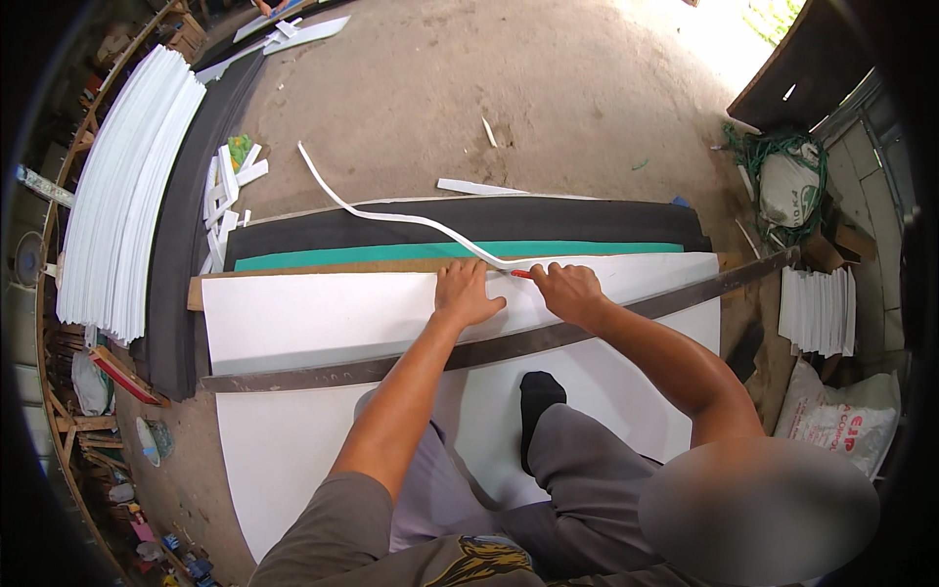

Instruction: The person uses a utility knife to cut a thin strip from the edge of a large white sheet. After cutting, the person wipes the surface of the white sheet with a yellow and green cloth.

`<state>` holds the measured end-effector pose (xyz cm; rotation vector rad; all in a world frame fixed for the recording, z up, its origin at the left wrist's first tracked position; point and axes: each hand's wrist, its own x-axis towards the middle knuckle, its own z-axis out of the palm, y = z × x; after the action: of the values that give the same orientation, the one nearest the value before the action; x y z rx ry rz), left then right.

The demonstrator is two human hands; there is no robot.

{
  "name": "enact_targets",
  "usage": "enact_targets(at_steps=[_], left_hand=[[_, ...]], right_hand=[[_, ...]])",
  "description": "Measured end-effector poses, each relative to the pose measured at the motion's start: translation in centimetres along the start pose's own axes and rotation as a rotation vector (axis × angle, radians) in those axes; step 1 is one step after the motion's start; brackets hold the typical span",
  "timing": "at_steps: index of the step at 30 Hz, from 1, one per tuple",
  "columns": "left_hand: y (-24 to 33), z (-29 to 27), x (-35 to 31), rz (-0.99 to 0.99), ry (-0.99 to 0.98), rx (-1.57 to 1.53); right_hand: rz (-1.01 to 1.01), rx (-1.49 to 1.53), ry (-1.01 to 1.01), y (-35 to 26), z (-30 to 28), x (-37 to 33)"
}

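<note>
Near the center of the frame, a person's right hand [569, 292] is wrapped around a slim red tool [521, 274] at the far edge of a broad white sheet [293, 313] — the left hand [469, 293], fingers spread and nothing visible in its grasp, rests palm-down just beside it. Beyond the hands, a narrow white strip [421, 219] bends toward upper left — a dark bar [489, 347] crosses beneath both forearms.
</note>
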<state>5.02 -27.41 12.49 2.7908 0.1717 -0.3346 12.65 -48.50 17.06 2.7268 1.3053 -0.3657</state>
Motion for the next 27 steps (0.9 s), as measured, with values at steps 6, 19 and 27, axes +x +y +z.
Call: enact_targets(at_steps=[6, 19, 27], left_hand=[[0.5, -0.5, -0.2, 0.023, -0.011, -0.017], [0.7, 0.4, 1.0, 0.046, -0.068, -0.006], [2.9, 3.8, 2.2, 0.169, 0.003, 0.058]], right_hand=[[-0.028, -0.031, 0.015, -0.3, -0.4, 0.7], [0.075, -0.145, -0.102, 5.4, 0.0, -3.0], [0.174, 0.087, 0.014, 6.4, 1.0, -5.4]])
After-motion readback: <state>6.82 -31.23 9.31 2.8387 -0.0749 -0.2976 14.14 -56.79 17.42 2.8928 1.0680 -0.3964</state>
